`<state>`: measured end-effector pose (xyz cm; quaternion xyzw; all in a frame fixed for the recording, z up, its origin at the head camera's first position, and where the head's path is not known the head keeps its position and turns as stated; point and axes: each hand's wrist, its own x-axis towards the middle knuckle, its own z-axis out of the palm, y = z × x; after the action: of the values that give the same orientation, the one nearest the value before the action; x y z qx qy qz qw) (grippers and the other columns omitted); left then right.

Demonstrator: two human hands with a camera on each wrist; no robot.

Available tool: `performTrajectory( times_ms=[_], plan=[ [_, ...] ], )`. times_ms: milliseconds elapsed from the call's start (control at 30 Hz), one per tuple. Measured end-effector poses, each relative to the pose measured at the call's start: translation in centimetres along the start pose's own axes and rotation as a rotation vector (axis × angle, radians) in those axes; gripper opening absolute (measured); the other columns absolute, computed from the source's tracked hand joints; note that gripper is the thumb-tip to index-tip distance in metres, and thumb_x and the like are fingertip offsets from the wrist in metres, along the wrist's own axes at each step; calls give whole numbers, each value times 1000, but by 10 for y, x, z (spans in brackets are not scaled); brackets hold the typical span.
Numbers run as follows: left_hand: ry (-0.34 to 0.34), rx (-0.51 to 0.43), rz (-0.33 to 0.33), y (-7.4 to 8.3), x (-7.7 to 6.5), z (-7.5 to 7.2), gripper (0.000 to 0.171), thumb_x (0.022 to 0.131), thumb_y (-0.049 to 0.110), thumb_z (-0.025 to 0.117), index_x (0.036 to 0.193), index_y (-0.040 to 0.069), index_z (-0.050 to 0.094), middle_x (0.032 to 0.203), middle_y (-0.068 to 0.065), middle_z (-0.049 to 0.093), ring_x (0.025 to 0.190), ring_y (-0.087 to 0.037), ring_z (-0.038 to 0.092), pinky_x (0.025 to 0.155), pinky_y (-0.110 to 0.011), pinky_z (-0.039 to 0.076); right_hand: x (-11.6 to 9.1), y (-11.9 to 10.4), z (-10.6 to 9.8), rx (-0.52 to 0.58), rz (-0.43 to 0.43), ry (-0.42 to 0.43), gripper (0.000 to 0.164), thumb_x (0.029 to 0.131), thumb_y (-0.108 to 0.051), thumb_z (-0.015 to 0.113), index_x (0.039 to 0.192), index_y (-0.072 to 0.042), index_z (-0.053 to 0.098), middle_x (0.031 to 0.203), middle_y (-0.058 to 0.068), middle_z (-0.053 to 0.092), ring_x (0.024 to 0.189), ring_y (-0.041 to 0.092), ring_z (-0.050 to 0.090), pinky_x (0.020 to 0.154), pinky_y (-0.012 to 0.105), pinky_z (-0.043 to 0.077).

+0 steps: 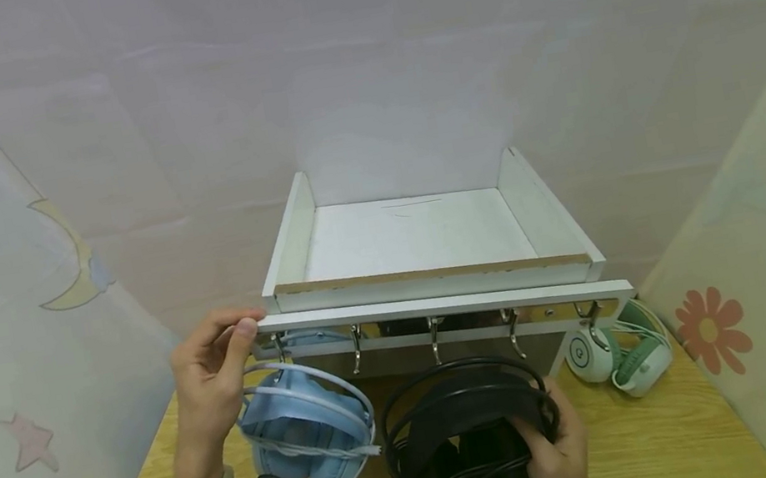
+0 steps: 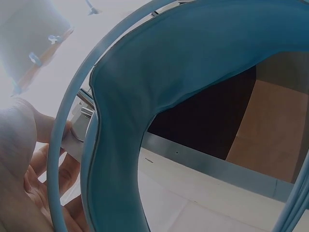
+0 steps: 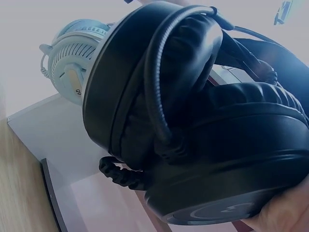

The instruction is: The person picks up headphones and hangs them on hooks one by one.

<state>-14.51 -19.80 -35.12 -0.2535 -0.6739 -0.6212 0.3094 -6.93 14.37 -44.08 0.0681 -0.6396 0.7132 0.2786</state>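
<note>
My left hand (image 1: 208, 378) grips the left end of the hook rail (image 1: 439, 302) on a white shelf, thumb on its front top edge. Just below it, light blue headphones (image 1: 272, 417) hang by the leftmost hook; their padded headband (image 2: 118, 159) fills much of the left wrist view. Black over-ear headphones (image 1: 457, 411) are in my right hand (image 1: 562, 458), which holds them by the right side, below the middle hooks. In the right wrist view the black ear cup (image 3: 231, 159) has a boom microphone and a bundled cable beside it.
White and green headphones (image 1: 589, 357) are at the right end of the shelf, by the last hook. Several metal hooks (image 1: 434, 339) line the rail. The shelf's upper tray (image 1: 420, 233) has raised sides. Patterned cloth walls (image 1: 717, 327) enclose the wooden table (image 1: 645, 440).
</note>
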Motion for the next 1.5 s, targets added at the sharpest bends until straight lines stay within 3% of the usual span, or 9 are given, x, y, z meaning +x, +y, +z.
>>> performTrajectory(
  times_ms=[300, 600, 867, 1100, 1500],
  plan=[
    [-1, -42, 42, -3, 0, 0, 19, 100, -18, 54, 108, -14, 71, 106, 3, 77, 88, -9, 68, 80, -18, 51, 1, 6, -2, 47, -56, -12, 17, 93, 23, 58, 98, 7, 62, 93, 0, 71, 86, 10, 66, 78, 21, 53],
    [22, 32, -8, -3, -2, 1, 15, 100, -18, 56, 106, -17, 69, 104, 6, 76, 84, -8, 63, 74, -20, 49, 3, 1, 1, -9, -3, 26, 15, 93, 24, 58, 95, 9, 60, 92, -2, 71, 86, 8, 68, 78, 22, 54],
    [26, 12, -7, -4, -3, 2, 14, 100, -18, 56, 106, -18, 68, 105, 6, 76, 85, -7, 64, 75, -19, 49, 6, 9, 0, 40, -98, -10, 12, 94, 23, 57, 96, 12, 59, 94, 2, 71, 85, 10, 67, 76, 21, 53],
    [21, 14, 5, -4, -3, 2, 15, 100, -18, 56, 106, -18, 69, 105, 5, 76, 87, -6, 67, 77, -19, 51, 7, 12, 0, -1, -84, -9, 11, 93, 23, 58, 93, 11, 58, 92, -1, 72, 87, 8, 67, 78, 22, 54],
    [15, 6, 17, -1, -2, 3, 17, 101, -17, 54, 107, -16, 70, 106, 5, 76, 91, -7, 69, 81, -19, 51, 7, 18, 1, 35, -103, -50, 6, 95, 21, 58, 95, 15, 56, 94, 2, 75, 90, 13, 71, 83, 23, 56]
  ],
)
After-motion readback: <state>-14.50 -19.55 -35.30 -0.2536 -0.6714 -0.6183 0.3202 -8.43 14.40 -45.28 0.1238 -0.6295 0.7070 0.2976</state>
